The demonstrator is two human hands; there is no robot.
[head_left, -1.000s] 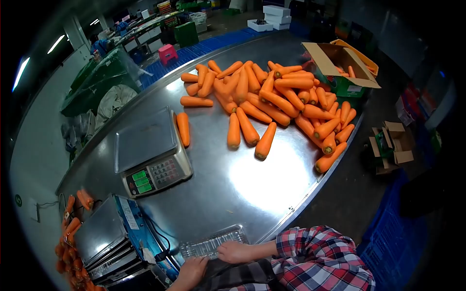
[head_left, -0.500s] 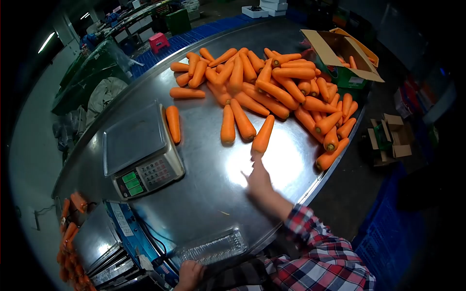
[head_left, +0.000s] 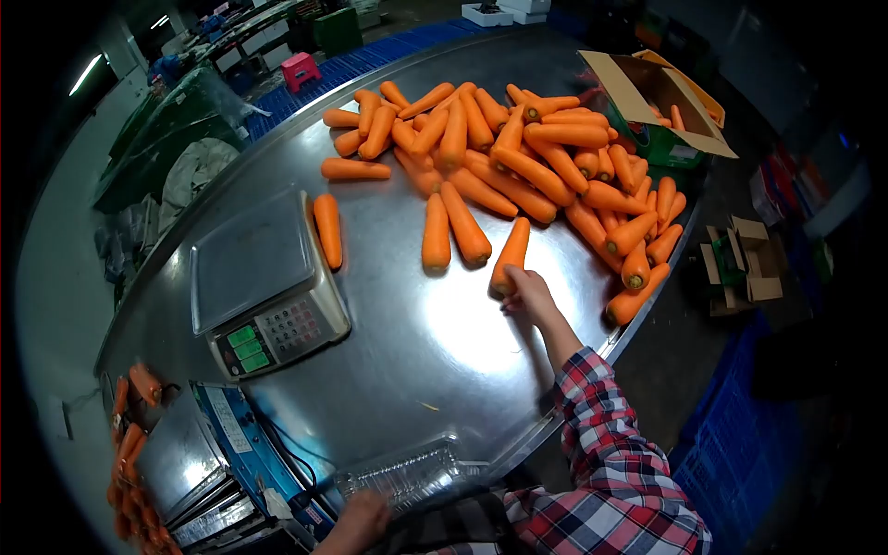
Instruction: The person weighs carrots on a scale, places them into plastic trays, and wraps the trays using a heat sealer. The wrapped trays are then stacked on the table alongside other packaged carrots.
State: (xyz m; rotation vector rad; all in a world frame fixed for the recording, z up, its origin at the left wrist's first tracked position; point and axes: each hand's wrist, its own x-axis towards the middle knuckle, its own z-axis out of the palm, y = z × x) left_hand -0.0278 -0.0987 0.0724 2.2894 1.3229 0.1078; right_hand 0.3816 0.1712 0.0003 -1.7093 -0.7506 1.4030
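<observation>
**Carrot (head_left: 514,248) gripped at its thick end by the right hand (head_left: 527,294)**

The right arm was stretched forward over the steel table (head_left: 388,370), with the plaid sleeve (head_left: 597,416) pushed back from the wrist. The right hand was partly closed, and the thick near end of the carrot was held between its thumb and fingers. The carrot lay just in front of the heap (head_left: 481,148), its narrow tip pointed away from the person; whether it was lifted off the steel could not be told. The left hand (head_left: 363,518) was held low at the near edge, beside the left end of a clear plastic tray (head_left: 402,476). It was blurred, and its fingers seemed curled; how far it was open, and whether anything was held, could not be told.

The space beyond the carrot was filled by the heap, with 2 carrots (head_left: 449,227) laid side by side just to the left. Farther left, a scale (head_left: 254,268) was placed on the table, with 1 loose carrot (head_left: 327,231) beside it. An open cardboard box (head_left: 638,92) was seen past the heap's right side, and a blue machine (head_left: 245,421) was set near the left hand.

On the scale, 3 green display windows (head_left: 246,350) were lit above small keys; their figures could not be read. Printing on the machine's white label (head_left: 228,418) was too small to be read.
</observation>
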